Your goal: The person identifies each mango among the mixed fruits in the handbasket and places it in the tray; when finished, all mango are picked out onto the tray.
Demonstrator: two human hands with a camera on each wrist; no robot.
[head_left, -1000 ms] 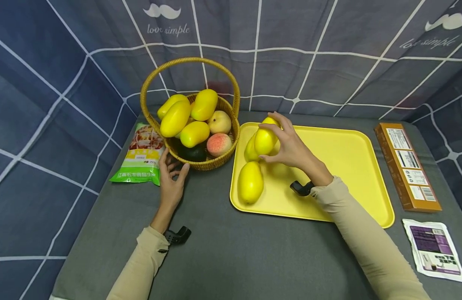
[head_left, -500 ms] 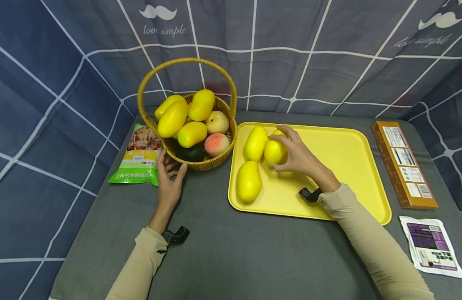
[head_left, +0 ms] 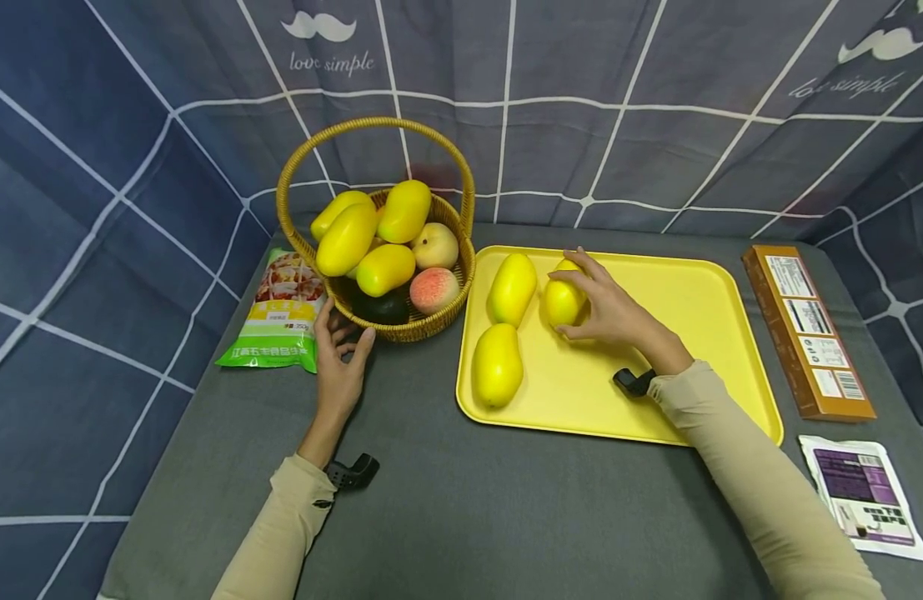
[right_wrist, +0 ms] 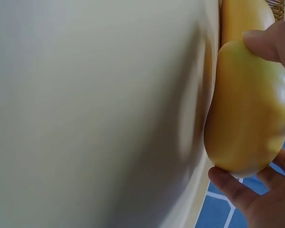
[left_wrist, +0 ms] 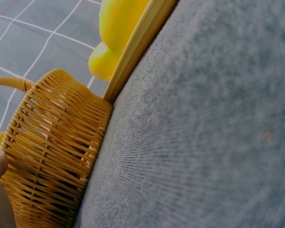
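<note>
My right hand (head_left: 614, 311) grips a yellow mango (head_left: 562, 302) on the yellow tray (head_left: 679, 350), its thumb on the near side and its fingers at the far end. In the right wrist view, the held mango (right_wrist: 249, 109) is low against the tray surface. Just to its left on the tray are a second mango (head_left: 513, 287) and, nearer me, a third mango (head_left: 497, 367). My left hand (head_left: 341, 367) rests with relaxed fingers against the near-left side of the wicker basket (head_left: 412, 332); its thumb shows beside the weave in the left wrist view.
Several mangoes (head_left: 347, 239), a peach (head_left: 434, 289), a paler round fruit (head_left: 435, 245) and a dark green fruit (head_left: 382, 309) fill the basket. A green food packet (head_left: 277, 321) lies left of it. Right of the tray lie a brown box (head_left: 806, 333) and a white-purple pouch (head_left: 866, 496).
My right hand has moved the mango rightward, away from the second mango, and lowered it toward the tray. My left hand has stayed at the basket.
</note>
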